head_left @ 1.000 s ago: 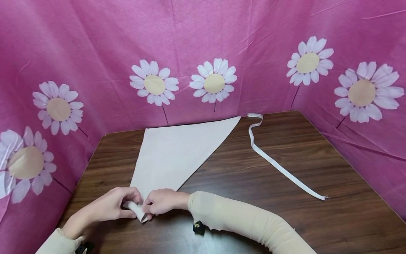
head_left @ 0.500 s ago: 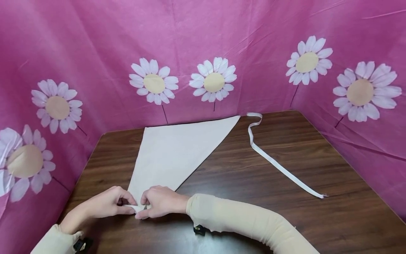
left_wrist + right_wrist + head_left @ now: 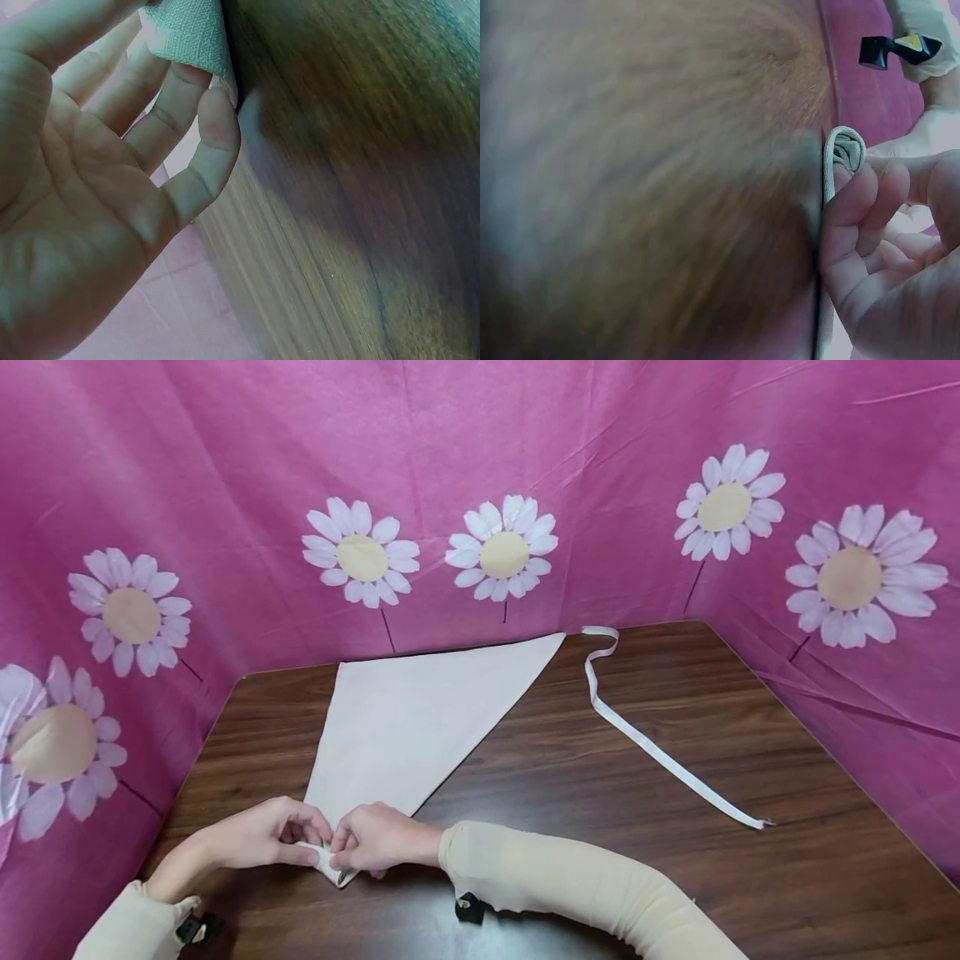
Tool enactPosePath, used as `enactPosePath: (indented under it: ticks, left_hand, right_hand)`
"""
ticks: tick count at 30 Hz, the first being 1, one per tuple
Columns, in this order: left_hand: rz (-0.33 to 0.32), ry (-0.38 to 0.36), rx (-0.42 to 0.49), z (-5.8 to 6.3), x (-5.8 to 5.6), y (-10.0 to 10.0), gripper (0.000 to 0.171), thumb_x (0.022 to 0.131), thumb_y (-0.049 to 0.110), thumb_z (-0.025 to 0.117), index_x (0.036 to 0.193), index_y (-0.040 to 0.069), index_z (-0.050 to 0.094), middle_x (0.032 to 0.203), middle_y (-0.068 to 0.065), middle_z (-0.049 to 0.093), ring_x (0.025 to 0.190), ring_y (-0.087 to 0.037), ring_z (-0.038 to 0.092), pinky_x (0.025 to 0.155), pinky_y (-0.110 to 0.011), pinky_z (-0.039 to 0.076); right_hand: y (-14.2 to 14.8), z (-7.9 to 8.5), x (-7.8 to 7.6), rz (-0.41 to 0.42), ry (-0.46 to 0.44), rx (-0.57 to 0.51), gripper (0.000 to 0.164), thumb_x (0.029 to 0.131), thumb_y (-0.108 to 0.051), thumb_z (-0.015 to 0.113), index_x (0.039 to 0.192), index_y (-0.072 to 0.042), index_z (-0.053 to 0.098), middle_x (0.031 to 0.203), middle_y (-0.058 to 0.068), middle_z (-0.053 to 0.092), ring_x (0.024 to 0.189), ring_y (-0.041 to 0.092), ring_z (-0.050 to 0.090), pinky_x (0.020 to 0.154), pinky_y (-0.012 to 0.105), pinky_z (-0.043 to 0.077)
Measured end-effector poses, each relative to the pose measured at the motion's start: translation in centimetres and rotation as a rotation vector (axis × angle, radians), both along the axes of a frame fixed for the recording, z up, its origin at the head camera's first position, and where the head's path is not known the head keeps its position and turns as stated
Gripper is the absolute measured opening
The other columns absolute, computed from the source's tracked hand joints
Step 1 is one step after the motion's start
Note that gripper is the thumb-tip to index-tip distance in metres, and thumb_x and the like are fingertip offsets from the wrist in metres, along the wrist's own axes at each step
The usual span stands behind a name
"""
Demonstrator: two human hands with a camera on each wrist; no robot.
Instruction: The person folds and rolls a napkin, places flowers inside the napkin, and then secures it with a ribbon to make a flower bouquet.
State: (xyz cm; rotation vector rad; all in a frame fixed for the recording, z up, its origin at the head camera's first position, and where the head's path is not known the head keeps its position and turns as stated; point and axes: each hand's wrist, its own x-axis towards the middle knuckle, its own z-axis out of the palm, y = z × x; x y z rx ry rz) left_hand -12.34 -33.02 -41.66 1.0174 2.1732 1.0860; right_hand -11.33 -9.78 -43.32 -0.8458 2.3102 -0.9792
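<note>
A cream cloth [image 3: 405,735], folded to a pointed shape, lies flat on the table with its narrow end toward me. That near end is rolled up into a small roll. My left hand [image 3: 258,837] pinches the roll's left part between thumb and fingers. On the roll's right part, the thumb and fingertips of my right hand [image 3: 382,837] grip it. In the left wrist view, the woven cloth [image 3: 187,34] curves over the fingertips of the left hand. The right wrist view shows the roll's open end [image 3: 847,148], its layers coiled inside, at the right fingertips.
A long white ribbon [image 3: 652,747] lies on the right side of the dark wooden table [image 3: 570,827], curled at its far end. Behind and beside the table hangs a pink curtain [image 3: 442,452] with printed daisies.
The right hand closed leftward over the roll half a second ago and has since shifted back slightly, baring the roll's near end again. The left hand has stayed at the roll.
</note>
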Motion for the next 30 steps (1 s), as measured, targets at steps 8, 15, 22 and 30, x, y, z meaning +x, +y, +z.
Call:
enactPosePath:
  ticks: [8, 15, 22, 30]
  left_hand:
    - [0.015, 0.331, -0.014, -0.7, 0.8, -0.2, 0.033, 0.073, 0.013, 0.091, 0.097, 0.022, 0.070, 0.088, 0.012, 0.067, 0.076, -0.001, 0.056, 0.062, -0.024, 0.048]
    - [-0.017, 0.466, -0.002, -0.9, 0.8, 0.2, 0.032, 0.073, 0.009, 0.089, 0.099, 0.023, 0.075, 0.094, 0.013, 0.068, 0.082, -0.001, 0.060, 0.066, -0.021, 0.049]
    - [-0.002, 0.409, -0.006, -0.9, 0.6, 0.2, 0.026, 0.080, 0.005, 0.084, 0.096, 0.024, 0.077, 0.089, 0.016, 0.067, 0.075, 0.001, 0.058, 0.061, -0.022, 0.049]
    - [0.009, 0.361, -0.009, -0.5, 0.2, 0.7, 0.023, 0.083, 0.007, 0.082, 0.097, 0.024, 0.076, 0.087, 0.016, 0.066, 0.072, 0.001, 0.055, 0.058, -0.024, 0.048]
  right_hand:
    - [0.3, -0.5, -0.2, -0.044, -0.070, -0.037, 0.011, 0.091, -0.010, 0.076, 0.085, -0.016, 0.069, 0.059, -0.012, 0.061, 0.036, 0.005, 0.049, 0.040, 0.021, 0.048]
    - [0.3, -0.1, -0.1, 0.066, 0.177, 0.063, 0.010, 0.092, -0.024, 0.076, 0.083, -0.023, 0.076, 0.053, -0.019, 0.057, 0.039, -0.003, 0.050, 0.046, 0.013, 0.045]
    - [0.3, 0.5, 0.3, 0.093, 0.385, 0.119, 0.032, 0.079, -0.054, 0.083, 0.083, -0.027, 0.067, 0.063, -0.024, 0.055, 0.059, -0.009, 0.049, 0.056, 0.011, 0.038]
    - [0.5, 0.7, -0.3, 0.050, 0.244, 0.132, 0.023, 0.084, -0.037, 0.084, 0.085, -0.024, 0.066, 0.062, -0.020, 0.060, 0.055, -0.007, 0.053, 0.057, 0.013, 0.041]
